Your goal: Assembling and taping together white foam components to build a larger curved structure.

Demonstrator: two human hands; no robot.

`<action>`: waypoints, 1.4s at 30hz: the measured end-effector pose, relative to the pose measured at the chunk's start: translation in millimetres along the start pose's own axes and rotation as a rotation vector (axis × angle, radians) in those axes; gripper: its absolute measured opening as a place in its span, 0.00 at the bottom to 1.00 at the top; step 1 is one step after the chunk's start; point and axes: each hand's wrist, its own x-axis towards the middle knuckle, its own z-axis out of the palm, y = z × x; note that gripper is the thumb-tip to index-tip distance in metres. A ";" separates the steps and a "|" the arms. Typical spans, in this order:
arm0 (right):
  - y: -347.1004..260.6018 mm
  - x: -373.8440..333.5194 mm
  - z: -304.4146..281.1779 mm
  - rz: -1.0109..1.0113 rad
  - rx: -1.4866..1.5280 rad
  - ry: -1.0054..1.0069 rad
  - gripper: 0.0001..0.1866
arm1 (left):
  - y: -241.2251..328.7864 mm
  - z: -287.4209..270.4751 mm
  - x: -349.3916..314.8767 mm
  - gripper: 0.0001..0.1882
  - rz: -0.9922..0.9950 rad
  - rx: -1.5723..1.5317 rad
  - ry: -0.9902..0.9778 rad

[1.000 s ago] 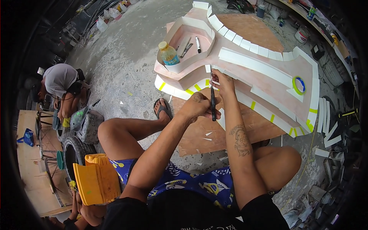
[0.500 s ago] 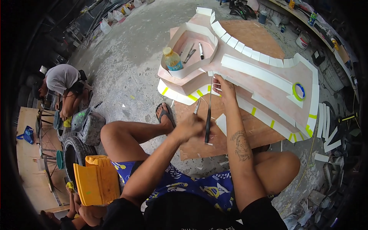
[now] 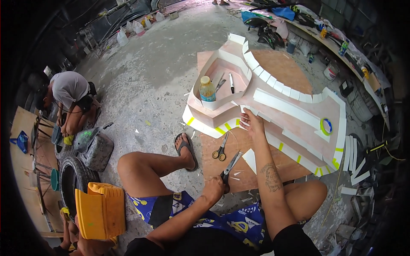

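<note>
My left hand (image 3: 213,188) is closed around the black handles of a large pair of scissors (image 3: 231,165), its blades pointing up and away over the brown board. My right hand (image 3: 253,122) reaches to the near edge of a pinkish moulded panel (image 3: 273,98) bordered with white strips. Its thumb and fingers pinch a small white piece of sheet (image 3: 243,109) against that edge. A smaller pair of scissors (image 3: 220,153) lies on the board (image 3: 230,141) between my foot and my right hand. Beside the large blades rests a white triangular offcut (image 3: 250,160).
A bottle with a yellow cap (image 3: 207,88) and a marker (image 3: 231,83) stand or lie in the panel's recess. A tape roll (image 3: 326,126) sits on its right part. White strips (image 3: 352,155) lie at right. A yellow plastic piece (image 3: 100,211) and tyre (image 3: 77,175) are at left, near a crouching person (image 3: 70,91).
My left hand has drawn the large scissors down and back from the panel's edge, toward my lap. My right hand stays at the edge. The view has tilted, so the panel appears lower.
</note>
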 end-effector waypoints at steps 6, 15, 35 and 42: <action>-8.3 -5.5 -0.7 0.027 -0.070 -0.015 0.18 | -5.6 -13.1 2.5 0.14 0.079 -0.056 0.095; -17.9 -30.2 -17.1 0.098 0.004 -0.057 0.40 | 4.9 -56.9 25.9 0.13 0.073 -0.538 0.217; 67.5 -90.6 -122.3 -0.582 -1.389 0.066 0.15 | -45.7 -73.6 73.4 0.09 0.088 -0.699 0.309; 89.4 -123.3 -136.0 -0.603 -1.332 0.185 0.28 | 42.6 -123.0 132.2 0.14 0.648 -0.325 0.602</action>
